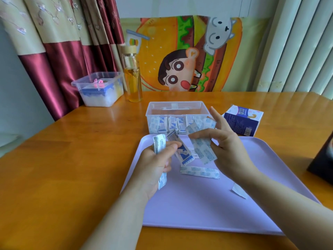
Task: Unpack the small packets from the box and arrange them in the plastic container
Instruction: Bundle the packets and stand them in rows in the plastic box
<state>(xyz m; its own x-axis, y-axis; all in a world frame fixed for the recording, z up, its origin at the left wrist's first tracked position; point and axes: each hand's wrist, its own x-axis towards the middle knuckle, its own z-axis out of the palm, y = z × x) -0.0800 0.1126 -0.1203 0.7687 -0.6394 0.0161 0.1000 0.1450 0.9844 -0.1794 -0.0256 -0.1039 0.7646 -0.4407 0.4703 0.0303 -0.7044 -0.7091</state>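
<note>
Both hands hold small packets over the tray; the container stands just behind.

We note a lilac tray (198, 210) on the wooden table (72, 168), with the clear plastic container (173, 105) touching its far edge and the blue box (242, 122) lying on its side to the right. The raised right fingers and held packets hide the container's front right corner. The left hand (155, 165) grips a stack of packets (159, 144), its thumb pinning a single packet (182, 150) that slants from upper left to lower right. The right hand (229, 148) pinches a strip of packets (202, 148), other fingers spread. A loose strip (200, 172) lies flat on the tray, long axis left to right. A row of packets (167, 125) stands on end along the container's front wall. Behind are a glass bottle (133, 76) and a second tub (100, 89); a paper scrap (238, 191) lies on the tray.
</note>
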